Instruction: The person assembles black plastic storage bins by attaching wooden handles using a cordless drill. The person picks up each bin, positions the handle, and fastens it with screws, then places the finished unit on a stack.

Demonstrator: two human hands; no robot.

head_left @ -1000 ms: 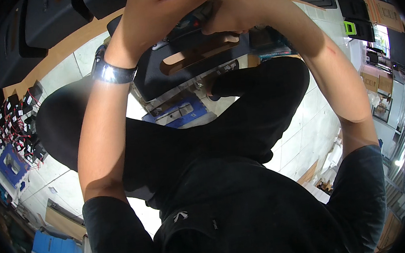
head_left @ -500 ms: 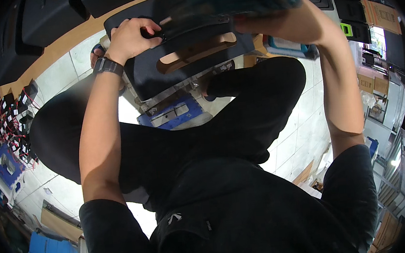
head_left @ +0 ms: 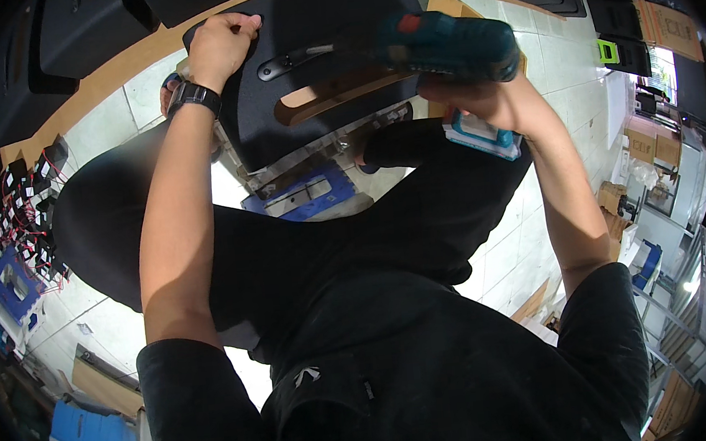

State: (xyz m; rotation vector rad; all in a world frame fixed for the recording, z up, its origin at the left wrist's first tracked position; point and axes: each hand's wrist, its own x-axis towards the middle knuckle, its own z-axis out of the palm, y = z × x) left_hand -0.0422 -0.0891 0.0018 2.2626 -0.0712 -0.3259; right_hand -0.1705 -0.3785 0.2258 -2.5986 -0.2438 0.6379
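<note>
As the right hand (head_left: 477, 100) grips a teal-and-black pistol-shaped drill (head_left: 451, 48) right of upper centre, the left hand (head_left: 221, 51), its hold impossible to tell, apparently steadies the black slotted panel (head_left: 319, 73) at upper centre.

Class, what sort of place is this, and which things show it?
Probably a workshop: the right hand grips a drill, black blocks with red wires lie heaped at left, and large black shells stand in a row beyond.
</note>
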